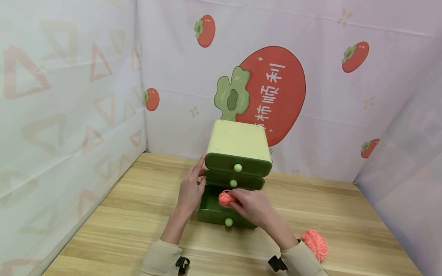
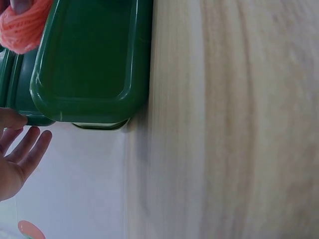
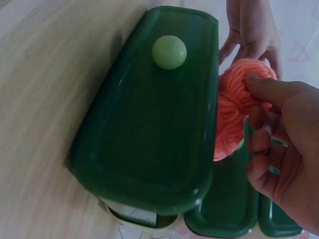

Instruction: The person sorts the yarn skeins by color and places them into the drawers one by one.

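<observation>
A small drawer unit [image 1: 239, 138] with a cream top and green fronts stands on the table. Its bottom drawer [image 1: 212, 216] is pulled out. In my right hand [image 1: 253, 205] I pinch a ball of coral yarn [image 1: 225, 199] over that drawer; the right wrist view shows the yarn [image 3: 237, 99] between thumb and fingers. At the unit's left side is my left hand [image 1: 189, 189], fingers extended. In the left wrist view, this left hand [image 2: 17, 164] has its thumb at the edge of a drawer front.
A second coral yarn ball [image 1: 315, 245] lies on the wooden table [image 1: 138, 214], beside my right sleeve [image 1: 304, 258]. A printed cloth wall [image 1: 179, 76] rises behind the unit, with further cloth walls to the left and right.
</observation>
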{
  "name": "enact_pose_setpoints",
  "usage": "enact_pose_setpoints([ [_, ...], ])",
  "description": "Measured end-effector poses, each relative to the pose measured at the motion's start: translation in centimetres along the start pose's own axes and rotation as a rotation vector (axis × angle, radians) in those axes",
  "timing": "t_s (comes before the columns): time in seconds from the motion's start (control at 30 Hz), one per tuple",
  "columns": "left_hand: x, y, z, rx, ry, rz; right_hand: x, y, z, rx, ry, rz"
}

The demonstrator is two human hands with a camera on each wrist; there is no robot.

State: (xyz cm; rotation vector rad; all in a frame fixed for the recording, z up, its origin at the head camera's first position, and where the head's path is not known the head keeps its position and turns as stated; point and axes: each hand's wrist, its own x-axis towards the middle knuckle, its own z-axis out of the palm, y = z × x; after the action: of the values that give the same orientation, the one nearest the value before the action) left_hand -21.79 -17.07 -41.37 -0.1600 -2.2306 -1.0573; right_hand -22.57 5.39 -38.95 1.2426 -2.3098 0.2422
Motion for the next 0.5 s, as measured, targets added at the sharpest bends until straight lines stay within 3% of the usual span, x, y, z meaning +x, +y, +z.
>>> enact_pose_setpoints([
  [0.5,0.0,0.2,-0.2,-0.003,-0.024,-0.016,2.5,-1.3,2.6,0.106,-0.184,0.073],
])
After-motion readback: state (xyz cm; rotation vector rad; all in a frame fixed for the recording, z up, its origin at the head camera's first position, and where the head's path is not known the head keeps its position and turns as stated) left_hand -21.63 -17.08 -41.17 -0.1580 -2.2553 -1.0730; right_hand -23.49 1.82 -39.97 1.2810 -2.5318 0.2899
